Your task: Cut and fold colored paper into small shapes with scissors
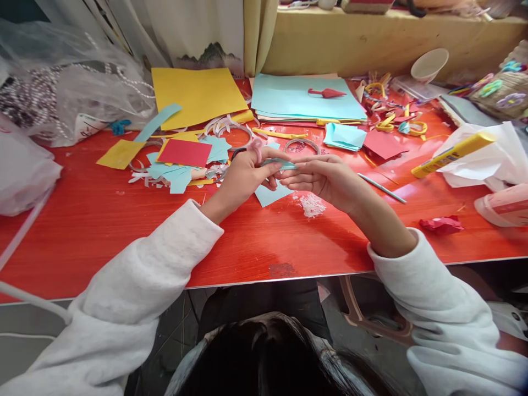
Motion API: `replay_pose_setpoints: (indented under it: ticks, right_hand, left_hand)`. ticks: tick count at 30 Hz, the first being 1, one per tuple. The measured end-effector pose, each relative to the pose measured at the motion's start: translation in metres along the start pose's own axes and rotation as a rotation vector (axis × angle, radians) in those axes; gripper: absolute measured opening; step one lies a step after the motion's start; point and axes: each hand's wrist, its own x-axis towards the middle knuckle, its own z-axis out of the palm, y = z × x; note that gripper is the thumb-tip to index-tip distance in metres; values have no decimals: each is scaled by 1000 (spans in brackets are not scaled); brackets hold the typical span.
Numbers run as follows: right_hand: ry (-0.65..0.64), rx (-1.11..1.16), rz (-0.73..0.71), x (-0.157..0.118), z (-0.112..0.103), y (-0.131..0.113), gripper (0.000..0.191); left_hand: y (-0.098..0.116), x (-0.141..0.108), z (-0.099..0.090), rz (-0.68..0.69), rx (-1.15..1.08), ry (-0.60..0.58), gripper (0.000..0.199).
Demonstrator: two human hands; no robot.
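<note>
Over the middle of the red table, my left hand (249,171) pinches a small piece of light blue paper (286,164) between thumb and fingers. The paper looks folded and narrow. My right hand (325,177) has its fingertips closed on the other end, the fingers held close together. A pink loop (256,148), perhaps a scissors handle, shows just behind my left hand; I cannot tell whether the hand touches it. Under the hands lies a flat light blue sheet (272,194), partly covered by them. White flakes (312,205) are scattered below my right hand.
A yellow sheet (193,96) and a light blue stack (284,96) lie at the back. Paper scraps (175,175) crowd the left. At right are a tape ring (303,144), blue squares (344,136), a thin stick (381,188), a yellow glue stick (454,154) and crumpled red paper (442,224).
</note>
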Motion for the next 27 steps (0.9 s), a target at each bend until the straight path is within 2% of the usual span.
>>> replay_pose_setpoints:
  ticks: [5, 8, 10, 16, 27]
  right_hand:
    - [42, -139, -100, -1, 0, -1, 19]
    - [77, -262, -229, -2, 4, 4, 25]
    - [68, -300, -264, -1, 6, 7, 28]
    - [-55, -127, -180, 6, 6, 11, 30]
    - [-29, -19, -140, 5, 8, 12, 25]
  left_hand:
    - [-1, -1, 1, 42, 5, 31, 20]
    - [-2, -1, 2, 4, 12, -5, 21]
    - [-2, -1, 2, -32, 17, -6, 21]
    - [-3, -1, 1, -16, 28, 40, 21]
    - [11, -5, 1, -20, 80, 38, 19]
